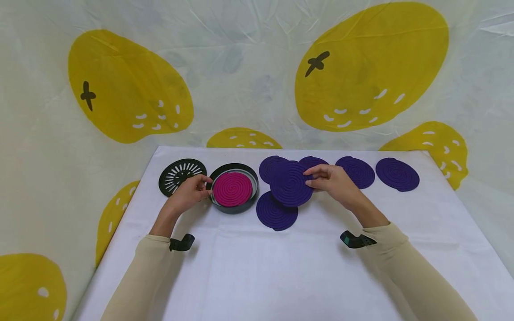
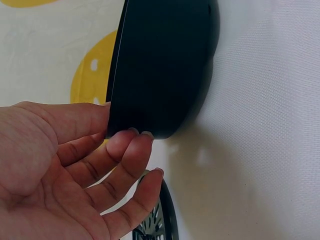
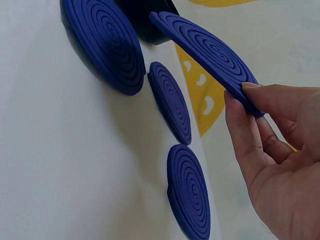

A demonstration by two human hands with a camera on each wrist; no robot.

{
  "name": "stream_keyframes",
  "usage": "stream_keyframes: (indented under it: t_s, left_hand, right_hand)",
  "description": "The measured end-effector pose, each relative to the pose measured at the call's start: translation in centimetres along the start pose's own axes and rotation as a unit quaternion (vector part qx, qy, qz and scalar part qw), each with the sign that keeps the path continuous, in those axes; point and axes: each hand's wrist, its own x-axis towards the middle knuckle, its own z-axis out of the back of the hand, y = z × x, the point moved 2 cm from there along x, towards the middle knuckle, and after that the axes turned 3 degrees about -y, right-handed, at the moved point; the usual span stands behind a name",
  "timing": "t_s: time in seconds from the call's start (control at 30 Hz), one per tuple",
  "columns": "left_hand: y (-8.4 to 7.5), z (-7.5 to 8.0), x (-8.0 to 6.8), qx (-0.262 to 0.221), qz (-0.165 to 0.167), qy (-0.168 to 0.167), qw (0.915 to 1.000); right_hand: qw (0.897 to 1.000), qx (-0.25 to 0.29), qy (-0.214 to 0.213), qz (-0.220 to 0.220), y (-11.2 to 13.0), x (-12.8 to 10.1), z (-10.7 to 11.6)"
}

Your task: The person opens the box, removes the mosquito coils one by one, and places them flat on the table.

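Head view: the left hand (image 1: 192,191) rests loosely curled fingertips against the black tin (image 1: 234,188) near the tabletop's (image 1: 257,267) far-left edge; the right hand (image 1: 331,179) pinches a raised purple coil (image 1: 290,183) beside it. White cloth covers the tabletop; a lemon-print backdrop (image 1: 373,67) hangs behind.

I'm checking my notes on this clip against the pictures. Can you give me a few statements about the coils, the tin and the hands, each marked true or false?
1. The right hand pinches a purple coil by its edge. True.
2. The black tin holds a purple coil. False: the coil in it is pink.
3. The left hand touches the tin's side. True.
4. The slotted black lid sits on the tin. False: it lies on the white cloth beside the tin.
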Motion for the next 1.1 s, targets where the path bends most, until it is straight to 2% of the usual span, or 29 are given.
stream_keyframes:
  t_s: [0.57,1.1]
  left_hand:
    - [-0.2,0.0,0.0,-0.006,0.006,0.005,0.9999]
    - [-0.2,0.1,0.0,-0.001,0.007,0.006,1.0000]
  right_hand:
    - [0.999,-0.033,0.008,-0.033,-1.2,-1.6,1.7]
    - [0.998,-0.037,0.014,-0.058,-2.4,-2.7,3.1]
